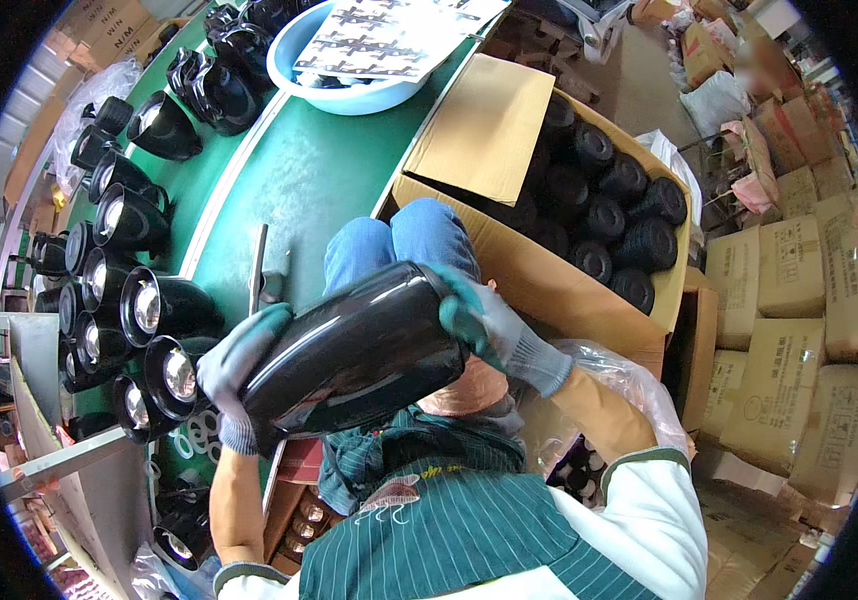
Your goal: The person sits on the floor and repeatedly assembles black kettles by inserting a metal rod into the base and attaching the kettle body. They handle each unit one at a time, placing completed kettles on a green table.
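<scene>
A large glossy black thermos jug body (354, 350) lies tilted across my lap, its right end higher than its left. My left hand (241, 372), in a grey and green work glove, wraps round its left end. The right end is held by my right hand (494, 332) in a matching glove, fingers closed over the rim. Neither opening of the jug body shows, so its inside is hidden. Left of my left hand, several black jug bodies with shiny silver insides (149, 308) stand close together on the green work surface (319, 150).
A light blue basin (364, 98) bears printed sheets. An open cardboard box (459, 125) of round black parts (604, 215) stands at my right. A metal bar (258, 270) rises near the work surface's edge. White rings (194, 437) lie at the left. Stacked cartons (774, 380) stand far right.
</scene>
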A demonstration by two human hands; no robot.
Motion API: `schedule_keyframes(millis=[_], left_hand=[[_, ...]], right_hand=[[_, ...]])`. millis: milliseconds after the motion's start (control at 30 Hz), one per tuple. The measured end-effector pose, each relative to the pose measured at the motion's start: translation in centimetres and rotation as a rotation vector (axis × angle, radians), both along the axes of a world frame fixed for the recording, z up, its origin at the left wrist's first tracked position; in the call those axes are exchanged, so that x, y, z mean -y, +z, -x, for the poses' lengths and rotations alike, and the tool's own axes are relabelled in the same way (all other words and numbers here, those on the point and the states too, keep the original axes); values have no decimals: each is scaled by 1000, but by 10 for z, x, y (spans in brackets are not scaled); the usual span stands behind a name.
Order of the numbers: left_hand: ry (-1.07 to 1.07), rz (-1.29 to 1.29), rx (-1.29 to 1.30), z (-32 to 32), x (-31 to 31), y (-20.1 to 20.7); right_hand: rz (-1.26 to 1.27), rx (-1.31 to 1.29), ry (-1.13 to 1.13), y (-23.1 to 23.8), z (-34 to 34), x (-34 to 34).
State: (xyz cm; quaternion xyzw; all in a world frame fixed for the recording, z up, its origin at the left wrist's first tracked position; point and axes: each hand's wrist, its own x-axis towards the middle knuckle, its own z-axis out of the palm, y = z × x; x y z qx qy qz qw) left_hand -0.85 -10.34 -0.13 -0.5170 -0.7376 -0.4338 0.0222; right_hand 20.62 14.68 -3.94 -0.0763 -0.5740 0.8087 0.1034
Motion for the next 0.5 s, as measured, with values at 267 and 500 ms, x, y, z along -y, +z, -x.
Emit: schedule_keyframes(millis=[267, 500], left_hand=[[31, 155, 124, 11, -19, 11], [-158, 92, 1138, 31, 52, -134]], right_hand=[[-28, 485, 329, -33, -25, -42], [-846, -286, -132, -14, 0, -9]])
